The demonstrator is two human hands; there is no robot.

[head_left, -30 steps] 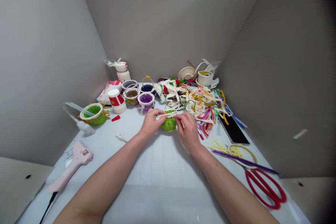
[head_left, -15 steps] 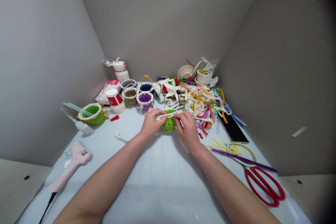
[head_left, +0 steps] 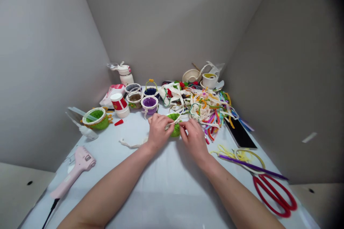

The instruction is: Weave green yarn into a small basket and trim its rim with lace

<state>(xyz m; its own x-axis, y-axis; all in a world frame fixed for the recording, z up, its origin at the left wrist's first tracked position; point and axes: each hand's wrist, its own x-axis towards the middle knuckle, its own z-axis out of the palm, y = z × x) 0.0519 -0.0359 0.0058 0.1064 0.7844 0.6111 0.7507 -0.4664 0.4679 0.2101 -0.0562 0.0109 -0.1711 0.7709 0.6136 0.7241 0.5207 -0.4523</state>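
Between my two hands stands a small green basket (head_left: 176, 131), partly covered by my fingers. A strip of white lace trim (head_left: 176, 118) runs across its rim. My left hand (head_left: 160, 128) pinches the lace at the basket's left side, and the loose tail of the trim (head_left: 131, 145) lies on the table beyond that wrist. At the right side my right hand (head_left: 194, 136) has thumb and forefinger closed together at the rim, on the lace as far as I can see. The exact grip of the fingertips is too small to make out.
Several finished baskets, among them a purple one (head_left: 149, 103), stand at the back left. A tangle of trims and pipe cleaners (head_left: 201, 103) fills the back right. A pink glue gun (head_left: 76, 170) lies left; a black phone (head_left: 240, 134) and red-handled scissors (head_left: 275, 195) lie right.
My left hand has moved slightly right and lower across the basket's front, and more of the lace tail now shows on the table. The whole view has shifted slightly.
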